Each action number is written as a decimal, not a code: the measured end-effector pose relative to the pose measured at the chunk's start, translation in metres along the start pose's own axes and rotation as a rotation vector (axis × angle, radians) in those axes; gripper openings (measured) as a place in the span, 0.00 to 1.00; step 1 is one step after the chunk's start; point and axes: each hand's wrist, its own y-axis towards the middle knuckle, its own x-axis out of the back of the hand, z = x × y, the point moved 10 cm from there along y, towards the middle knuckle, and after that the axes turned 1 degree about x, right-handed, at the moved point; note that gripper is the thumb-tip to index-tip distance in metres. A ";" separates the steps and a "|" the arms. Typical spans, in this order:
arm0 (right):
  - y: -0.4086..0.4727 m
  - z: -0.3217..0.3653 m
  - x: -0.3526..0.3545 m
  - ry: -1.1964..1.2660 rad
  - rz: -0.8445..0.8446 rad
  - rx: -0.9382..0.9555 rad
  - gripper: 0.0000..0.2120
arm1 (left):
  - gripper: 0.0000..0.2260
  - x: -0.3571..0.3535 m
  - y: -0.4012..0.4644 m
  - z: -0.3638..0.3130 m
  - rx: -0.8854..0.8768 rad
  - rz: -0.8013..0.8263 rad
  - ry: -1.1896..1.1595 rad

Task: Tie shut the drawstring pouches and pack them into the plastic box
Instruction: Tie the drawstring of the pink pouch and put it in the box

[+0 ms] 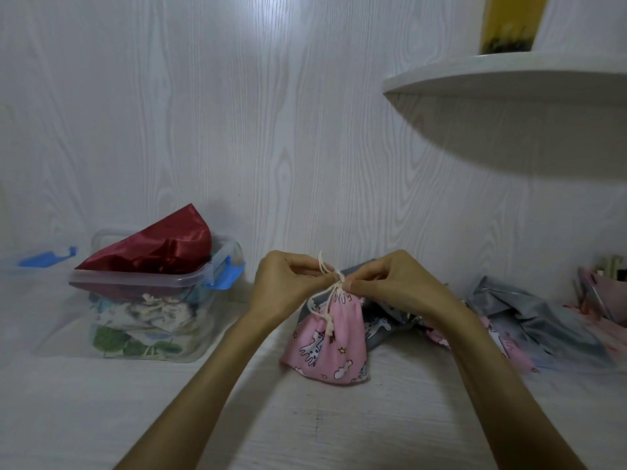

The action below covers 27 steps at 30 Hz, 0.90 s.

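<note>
pink cotton, printed with white cats, stars and clouds, makes up the pouch [327, 340] standing at the middle of the pale wood-grain table [339, 429]; its neck is gathered into soft pleats and its body flares out to a wide base. a cream drawstring [327, 271] of twisted cord loops above the neck, with ends hanging down the front of the cloth. the left hand [288, 283] pinches the cord from the left side of the neck, fingers curled in, and the right hand [386, 278] pinches it from the right, fingertips meeting just over the gathered top. the pouch sits directly beneath and between the two hands.

well to the left stands the plastic box [152, 300], clear and rounded at the corners, with blue clips; folded printed pouches show through its wall, and a glossy red satin pouch [159, 247] lies across its rim. behind the right hand lies a heap of unpacked pouches [529, 317], grey satin and more pink print, crumpled on the table. a curved white shelf [509, 76] juts from the wall above.
</note>
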 end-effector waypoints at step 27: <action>-0.001 -0.009 0.003 -0.544 0.083 -0.058 0.05 | 0.03 -0.004 0.005 0.010 0.098 0.173 0.073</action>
